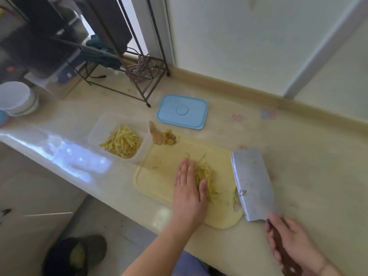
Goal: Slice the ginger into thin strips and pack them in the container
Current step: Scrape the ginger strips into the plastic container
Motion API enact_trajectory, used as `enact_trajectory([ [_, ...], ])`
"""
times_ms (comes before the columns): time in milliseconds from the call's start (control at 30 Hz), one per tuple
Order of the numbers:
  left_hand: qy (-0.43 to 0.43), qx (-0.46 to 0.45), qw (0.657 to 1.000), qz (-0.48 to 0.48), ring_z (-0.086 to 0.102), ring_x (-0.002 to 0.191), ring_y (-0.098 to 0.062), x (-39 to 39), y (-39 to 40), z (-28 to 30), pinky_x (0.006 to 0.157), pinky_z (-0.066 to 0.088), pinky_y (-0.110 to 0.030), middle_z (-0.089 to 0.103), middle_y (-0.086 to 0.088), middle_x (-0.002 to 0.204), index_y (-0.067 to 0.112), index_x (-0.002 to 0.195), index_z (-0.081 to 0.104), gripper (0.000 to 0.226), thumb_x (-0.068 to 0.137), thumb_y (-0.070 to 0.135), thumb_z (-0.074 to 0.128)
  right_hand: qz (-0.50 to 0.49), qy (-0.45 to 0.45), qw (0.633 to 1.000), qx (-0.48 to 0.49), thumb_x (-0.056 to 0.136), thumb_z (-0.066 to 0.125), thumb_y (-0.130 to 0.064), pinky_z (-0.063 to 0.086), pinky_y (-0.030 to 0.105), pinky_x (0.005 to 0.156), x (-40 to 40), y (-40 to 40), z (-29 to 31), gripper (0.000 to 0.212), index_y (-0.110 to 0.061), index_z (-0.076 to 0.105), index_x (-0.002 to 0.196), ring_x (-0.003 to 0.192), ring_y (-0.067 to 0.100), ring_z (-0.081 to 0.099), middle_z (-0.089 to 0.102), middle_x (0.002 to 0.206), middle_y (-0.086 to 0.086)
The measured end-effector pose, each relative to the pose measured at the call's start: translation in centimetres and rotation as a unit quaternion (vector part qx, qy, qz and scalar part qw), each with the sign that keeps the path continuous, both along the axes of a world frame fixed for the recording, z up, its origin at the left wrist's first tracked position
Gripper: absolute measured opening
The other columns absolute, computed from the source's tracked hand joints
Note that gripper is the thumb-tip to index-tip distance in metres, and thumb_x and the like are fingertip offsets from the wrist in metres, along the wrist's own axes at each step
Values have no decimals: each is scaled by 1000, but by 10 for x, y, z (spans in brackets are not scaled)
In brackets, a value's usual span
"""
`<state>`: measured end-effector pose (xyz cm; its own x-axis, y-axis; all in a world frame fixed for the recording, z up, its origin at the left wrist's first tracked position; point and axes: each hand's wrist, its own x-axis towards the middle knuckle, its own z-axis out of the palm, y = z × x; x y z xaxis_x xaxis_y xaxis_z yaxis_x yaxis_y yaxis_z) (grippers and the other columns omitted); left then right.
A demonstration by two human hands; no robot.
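A pale yellow cutting board lies on the counter. A heap of ginger strips rests on it, and my left hand lies flat against the heap's left side, fingers together, thumb touching the strips. My right hand grips the wooden handle of a cleaver, whose wide blade stands just right of the heap. A clear plastic container left of the board holds more ginger strips. An uncut ginger piece with peel scraps sits at the board's far corner.
The container's blue lid lies behind the board. A dark metal rack stands at the back left, with white bowls at the far left. A wall runs behind the counter. The counter's front edge drops to the floor at left.
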<state>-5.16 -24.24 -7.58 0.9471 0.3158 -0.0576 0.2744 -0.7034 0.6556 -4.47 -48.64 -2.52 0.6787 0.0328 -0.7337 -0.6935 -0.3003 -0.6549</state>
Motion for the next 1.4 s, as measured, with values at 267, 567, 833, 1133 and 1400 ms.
enact_trajectory([
  [267,9,36,999,-8,3,153,-12,5,-10,-1,120,-7,-19,11,3,166,14,157,26,75,100,59,8,69,-9,998,-4,100,47,-28,37,26,36,4,12,2,43,3,52,71,36,25,45,51,48,20],
  [567,-4,-9,1000,-6,2,153,-6,16,-26,-2,123,0,-25,12,4,166,15,156,26,83,96,66,1,123,-1,992,17,101,46,-31,39,27,38,-1,62,-10,47,0,51,66,35,27,50,55,48,19],
  [833,-66,27,997,-30,19,152,-23,26,-37,-6,123,12,-33,30,-12,160,-1,150,37,61,108,39,16,136,4,990,30,101,44,-30,36,24,35,-4,75,-5,50,0,52,62,31,26,47,54,45,19],
  [1133,-123,7,992,-18,14,153,-20,45,-35,0,123,15,-36,32,-13,159,-4,148,39,58,108,29,12,143,1,989,19,101,47,-24,34,24,37,20,75,12,47,2,52,62,30,26,46,51,43,25],
  [1400,-178,-40,980,72,11,153,-14,68,59,66,123,7,-24,24,-2,162,4,152,35,58,107,37,18,246,-77,966,5,100,46,-28,34,23,34,60,163,73,46,2,54,67,31,25,48,54,43,17],
])
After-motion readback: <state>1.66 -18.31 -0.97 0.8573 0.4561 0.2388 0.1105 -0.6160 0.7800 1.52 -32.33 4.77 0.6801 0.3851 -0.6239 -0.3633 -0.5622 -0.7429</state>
